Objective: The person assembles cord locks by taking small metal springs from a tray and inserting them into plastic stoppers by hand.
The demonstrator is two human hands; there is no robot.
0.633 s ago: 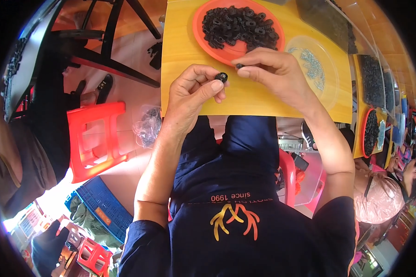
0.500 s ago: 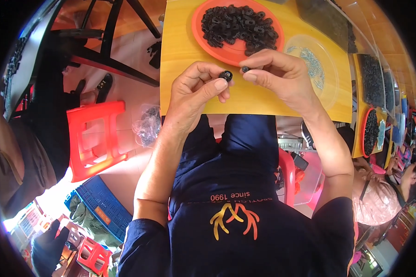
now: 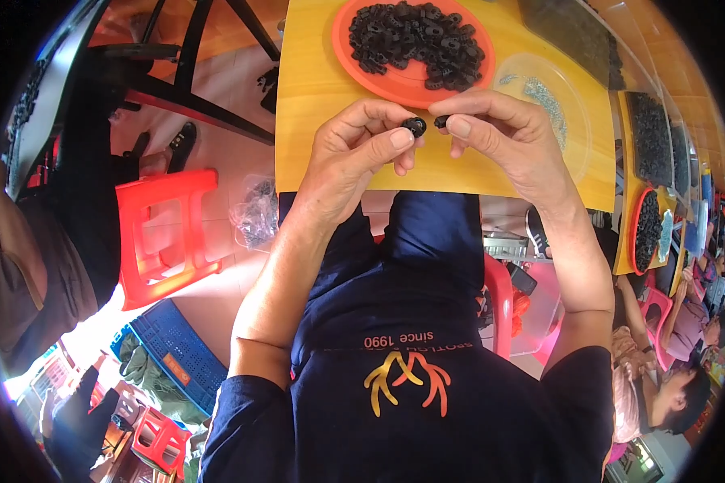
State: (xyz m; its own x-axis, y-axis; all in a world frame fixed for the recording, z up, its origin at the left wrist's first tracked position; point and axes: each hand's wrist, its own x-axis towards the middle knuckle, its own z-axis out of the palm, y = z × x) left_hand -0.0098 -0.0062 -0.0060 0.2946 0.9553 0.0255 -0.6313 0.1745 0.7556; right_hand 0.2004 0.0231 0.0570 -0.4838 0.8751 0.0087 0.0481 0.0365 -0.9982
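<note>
Yellow tabletop [image 3: 310, 88] fills the far middle, a red plastic stool [image 3: 169, 283] standing on the floor [image 3: 238, 189] to the near left. Above its near edge, the left hand [image 3: 354, 149] pinches a round black part [image 3: 415, 126]; the right hand [image 3: 507, 141] pinches a smaller black piece [image 3: 441, 121] just right of it, apart. Farther off sits an orange-red plate [image 3: 343, 52] of black parts [image 3: 407, 36], with silvery bits [image 3: 549, 101] in a clear dish [image 3: 577, 105] to its right.

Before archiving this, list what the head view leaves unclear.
Black part in the left hand: head view, partly hidden by that hand.
Second black part in the right hand: head view, mostly covered by that hand.
Silvery pieces: head view, too small to tell shapes.
Red plate: head view, cut off by upper edge.
</note>
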